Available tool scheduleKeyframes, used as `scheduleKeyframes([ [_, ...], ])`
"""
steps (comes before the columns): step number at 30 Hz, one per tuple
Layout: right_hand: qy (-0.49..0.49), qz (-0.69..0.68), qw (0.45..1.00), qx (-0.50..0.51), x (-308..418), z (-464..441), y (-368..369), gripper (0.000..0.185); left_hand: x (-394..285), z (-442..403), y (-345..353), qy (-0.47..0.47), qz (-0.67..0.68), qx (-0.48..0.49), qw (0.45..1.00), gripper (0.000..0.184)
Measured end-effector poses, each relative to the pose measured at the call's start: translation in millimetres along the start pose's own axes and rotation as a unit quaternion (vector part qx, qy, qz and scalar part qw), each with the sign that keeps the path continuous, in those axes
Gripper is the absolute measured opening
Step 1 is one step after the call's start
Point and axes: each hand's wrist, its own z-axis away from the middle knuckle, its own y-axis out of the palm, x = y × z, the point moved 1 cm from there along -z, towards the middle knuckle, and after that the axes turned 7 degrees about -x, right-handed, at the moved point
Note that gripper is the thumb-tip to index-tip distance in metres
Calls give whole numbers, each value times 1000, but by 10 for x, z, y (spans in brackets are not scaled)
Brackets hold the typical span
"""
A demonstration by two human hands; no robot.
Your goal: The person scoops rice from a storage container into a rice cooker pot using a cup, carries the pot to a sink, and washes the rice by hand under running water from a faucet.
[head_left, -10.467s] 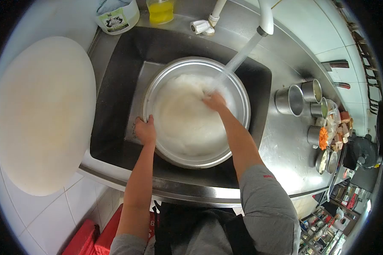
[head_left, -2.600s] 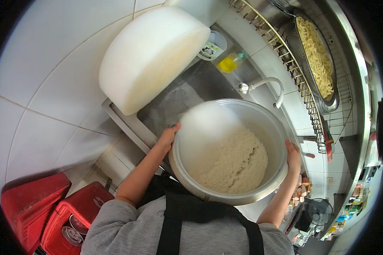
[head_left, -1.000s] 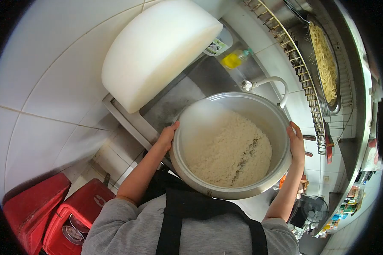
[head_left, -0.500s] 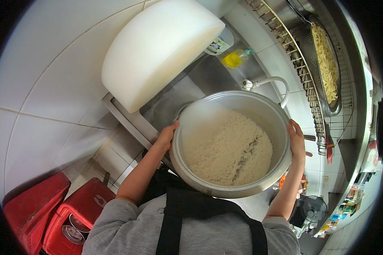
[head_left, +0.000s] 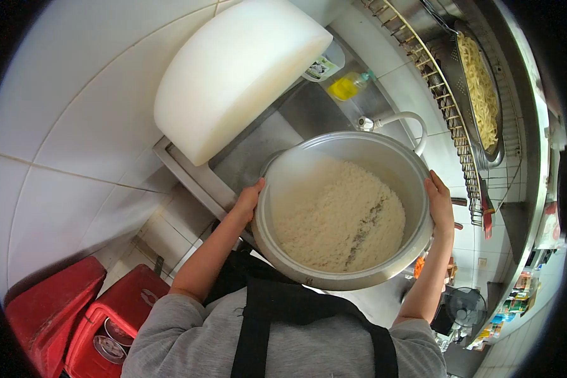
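Note:
Between my hands is a large round metal pot [head_left: 266,242] with a wide rim, in front of me at the near side of the sink. White rice grains [head_left: 334,220] cover its bottom, with a dark speckled streak toward the right and a whitish haze at the left. My left hand [head_left: 251,199] grips the pot's left side, its fingers partly hidden by the rim. On the opposite side, my right hand [head_left: 440,205] is closed around the pot's edge. The pot looks slightly tilted.
A steel sink [head_left: 258,151] lies beyond the pot, with a white tap [head_left: 394,120] and a yellow soap bottle [head_left: 348,85]. A big white half-round block [head_left: 239,75] stands on the left. At right, a wire rack [head_left: 444,88] holds a strainer of noodles [head_left: 482,94]. Red bins [head_left: 120,302] sit lower left.
The pot has shifted very slightly upward in view, with both hands still on it. Otherwise little differs.

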Motion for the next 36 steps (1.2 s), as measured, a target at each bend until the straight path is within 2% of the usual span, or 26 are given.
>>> scheduleKeyframes([
  [11, 15, 30, 999, 11, 165, 87, -26, 55, -5, 50, 28, 0, 20, 14, 1000, 50],
  [17, 9, 19, 1000, 1, 129, 69, -10, 54, -83, 151, 65, -24, 11, -17, 1000, 49],
  [20, 21, 12, 1000, -11, -108, -34, -9, 56, -43, 111, 35, 15, 22, 23, 999, 48],
  [23, 55, -26, 998, 6, -229, -56, 19, 56, -106, 192, 103, 22, 20, 2, 1000, 47],
  [26, 89, -22, 996, 13, -314, -26, 19, 52, -85, 115, 181, 43, 23, 28, 998, 47],
  [29, 116, 16, 993, 20, -744, -85, 4, 47, -115, 87, 310, 98, -24, 33, 994, 60],
  [32, 139, -88, 986, 7, -1649, -73, 124, 43, -416, 342, 682, 67, -164, -118, 977, 65],
  [36, 190, -134, 972, -28, -2338, 220, 451, 43, -416, -116, 794, 165, -227, -152, 948, 69],
])
